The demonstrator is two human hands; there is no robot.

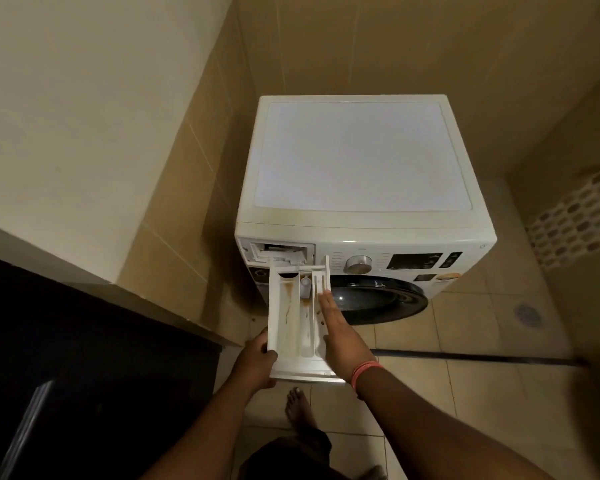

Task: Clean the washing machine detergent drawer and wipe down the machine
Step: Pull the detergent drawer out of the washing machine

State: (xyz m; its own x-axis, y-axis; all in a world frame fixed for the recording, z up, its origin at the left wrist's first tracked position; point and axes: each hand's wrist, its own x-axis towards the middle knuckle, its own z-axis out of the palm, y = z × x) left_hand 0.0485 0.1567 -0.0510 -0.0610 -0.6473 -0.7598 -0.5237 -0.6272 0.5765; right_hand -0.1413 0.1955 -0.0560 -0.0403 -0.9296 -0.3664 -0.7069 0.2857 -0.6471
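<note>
A white front-loading washing machine (357, 161) stands against the tiled wall. Its white detergent drawer (291, 320) is out of the open slot (278, 252) at the machine's top left and hangs in the air in front of it. Brown stains mark the drawer's compartments. My left hand (257, 362) grips the drawer's near left corner, fingers curled round the front panel. My right hand (336, 327) lies along the drawer's right side with straight fingers, pressing against its wall. A pink band circles my right wrist.
The round dark door (378, 299) and the control knob (359, 264) face me. A dark counter (66, 358) fills the left. A floor drain (529, 315) sits at the right. My bare foot (298, 407) stands on the beige tiles below the drawer.
</note>
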